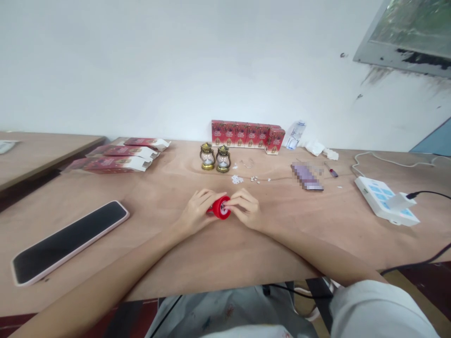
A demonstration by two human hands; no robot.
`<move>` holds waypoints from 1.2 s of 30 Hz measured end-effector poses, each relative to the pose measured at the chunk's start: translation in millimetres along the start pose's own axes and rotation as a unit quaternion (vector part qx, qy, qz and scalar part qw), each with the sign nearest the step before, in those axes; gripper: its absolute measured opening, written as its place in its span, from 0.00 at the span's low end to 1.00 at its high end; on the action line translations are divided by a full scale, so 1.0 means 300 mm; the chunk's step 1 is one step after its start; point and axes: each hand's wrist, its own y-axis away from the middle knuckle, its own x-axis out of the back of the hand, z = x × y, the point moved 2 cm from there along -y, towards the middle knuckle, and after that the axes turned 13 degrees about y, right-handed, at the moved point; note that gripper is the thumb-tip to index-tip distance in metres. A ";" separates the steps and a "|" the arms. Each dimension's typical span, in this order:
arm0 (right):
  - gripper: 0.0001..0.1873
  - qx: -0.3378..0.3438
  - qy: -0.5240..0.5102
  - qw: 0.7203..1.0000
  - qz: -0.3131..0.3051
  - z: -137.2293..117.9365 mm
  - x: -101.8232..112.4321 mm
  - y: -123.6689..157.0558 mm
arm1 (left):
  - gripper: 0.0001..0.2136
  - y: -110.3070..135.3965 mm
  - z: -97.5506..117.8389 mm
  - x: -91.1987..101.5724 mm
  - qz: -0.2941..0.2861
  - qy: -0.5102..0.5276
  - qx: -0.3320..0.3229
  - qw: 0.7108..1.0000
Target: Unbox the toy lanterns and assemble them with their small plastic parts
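Observation:
Both my hands meet at the middle of the wooden table (225, 253) around a small red round part (221, 207). My left hand (198, 211) wraps its fingers round the red part from the left. My right hand (245, 209) pinches at the part's open face from the right, fingers closed. Behind them stand two small gold lanterns (215, 158), and several tiny white pieces (237, 179) lie scattered on the wood.
A phone (68, 240) lies face up at the left. Flat red cartons (118, 157) are stacked at the back left, a row of red boxes (246, 134) at the wall. A small screwdriver (331, 170) and a white power strip (385, 199) lie at the right.

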 end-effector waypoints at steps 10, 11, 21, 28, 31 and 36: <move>0.04 0.041 0.076 0.996 -0.009 0.005 0.000 0.003 | 0.21 -0.015 0.013 0.007 -0.021 -0.003 0.012 1.000; 0.03 0.052 0.088 0.995 -0.004 0.004 0.002 0.004 | 0.21 -0.018 0.017 0.009 -0.022 -0.003 0.014 1.000; 0.06 0.153 0.216 0.964 0.020 0.020 0.003 0.017 | 0.22 -0.034 0.041 0.008 -0.018 -0.005 0.041 0.999; 0.04 0.197 0.262 0.945 0.019 0.021 0.004 0.005 | 0.22 -0.036 0.032 0.002 -0.012 -0.020 0.046 0.999; 0.05 0.210 0.271 0.939 0.019 0.022 0.006 0.002 | 0.22 -0.034 0.029 0.001 -0.015 -0.027 0.047 0.998; 0.06 0.224 0.272 0.935 0.034 0.032 -0.003 0.012 | 0.22 -0.035 0.030 0.003 -0.010 -0.027 0.034 0.999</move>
